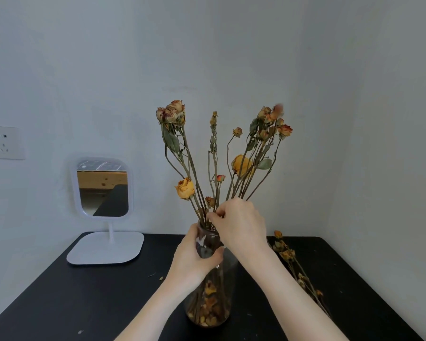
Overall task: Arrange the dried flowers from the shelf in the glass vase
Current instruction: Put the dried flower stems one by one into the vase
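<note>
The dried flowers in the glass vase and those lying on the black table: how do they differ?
The vase flowers stand upright and fan out; the table flowers lie flat. The right hand pinches the vase flowers' stems; no hand touches the table flowers. Both are dry, with orange-yellow heads.

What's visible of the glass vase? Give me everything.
The glass vase is clear and bottle-shaped: narrow neck, wider round body. It stands upright on the black table. The left hand grips its neck; the right hand pinches the dried roses by their stems at its mouth. Crumbled petals lie at its bottom.
</note>
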`<move>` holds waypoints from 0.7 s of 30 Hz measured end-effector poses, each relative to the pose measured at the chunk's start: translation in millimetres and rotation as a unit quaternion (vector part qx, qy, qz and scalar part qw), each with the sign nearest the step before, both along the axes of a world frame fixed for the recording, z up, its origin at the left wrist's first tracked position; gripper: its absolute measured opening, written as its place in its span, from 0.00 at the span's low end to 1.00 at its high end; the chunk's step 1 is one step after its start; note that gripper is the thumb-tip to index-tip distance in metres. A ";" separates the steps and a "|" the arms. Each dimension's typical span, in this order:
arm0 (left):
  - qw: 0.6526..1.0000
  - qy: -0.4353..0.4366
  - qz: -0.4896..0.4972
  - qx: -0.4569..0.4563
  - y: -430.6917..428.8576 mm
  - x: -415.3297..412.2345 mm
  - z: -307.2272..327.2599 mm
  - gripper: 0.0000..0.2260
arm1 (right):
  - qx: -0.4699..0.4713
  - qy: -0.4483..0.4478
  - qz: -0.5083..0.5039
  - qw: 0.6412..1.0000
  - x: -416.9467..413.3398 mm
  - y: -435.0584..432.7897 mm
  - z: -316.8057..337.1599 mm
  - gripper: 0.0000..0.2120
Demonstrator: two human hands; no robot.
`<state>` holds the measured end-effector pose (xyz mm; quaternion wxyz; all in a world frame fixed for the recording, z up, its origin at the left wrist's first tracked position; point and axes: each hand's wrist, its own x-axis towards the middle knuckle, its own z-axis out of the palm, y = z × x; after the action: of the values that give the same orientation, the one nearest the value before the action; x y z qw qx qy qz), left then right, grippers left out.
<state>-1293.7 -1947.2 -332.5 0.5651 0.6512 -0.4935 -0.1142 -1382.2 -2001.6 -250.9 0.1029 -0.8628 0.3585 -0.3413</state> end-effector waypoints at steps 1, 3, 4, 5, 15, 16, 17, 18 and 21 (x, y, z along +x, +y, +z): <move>1.000 -0.001 -0.001 0.001 0.2 -0.4 0.5 0.21 | 0.003 0.003 -0.001 1.000 -0.3 -0.3 -0.7 0.12; 1.000 0.000 -0.002 0.004 1.1 -1.5 2.0 0.21 | 0.010 0.003 0.001 1.000 -0.8 -0.9 -0.3 0.12; 1.000 0.000 -0.003 0.006 1.5 -1.8 2.5 0.21 | 0.012 0.002 0.003 1.000 -1.3 -0.8 0.3 0.12; 1.000 0.000 -0.003 0.006 1.9 -1.9 2.7 0.21 | 0.014 0.000 0.006 1.000 -2.5 -0.1 0.7 0.12; 0.998 0.013 0.050 0.021 15.8 -10.5 -5.3 0.32 | 0.026 -0.034 -0.011 0.999 -54.6 5.2 -10.7 0.11; 0.996 0.034 0.087 0.017 20.7 -13.4 -10.3 0.35 | 0.046 -0.023 -0.017 0.999 -63.3 1.8 -13.9 0.10; 0.991 0.050 0.123 0.011 26.5 -17.0 -16.6 0.36 | 0.071 -0.013 -0.024 0.997 -72.4 -3.0 -17.3 0.10; 0.986 0.064 0.151 0.008 32.4 -21.9 -23.5 0.35 | 0.101 -0.006 -0.034 0.994 -81.1 -10.2 -21.0 0.11; 0.982 0.085 0.171 -0.006 46.7 -42.7 -48.8 0.28 | 0.189 0.005 -0.063 0.980 -107.9 -39.7 -36.0 0.10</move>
<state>-1336.5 -1900.5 -381.2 0.6197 0.7107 -0.3261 -0.0677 -1490.1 -2041.3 -286.9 0.2406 -0.8054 0.4704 -0.2687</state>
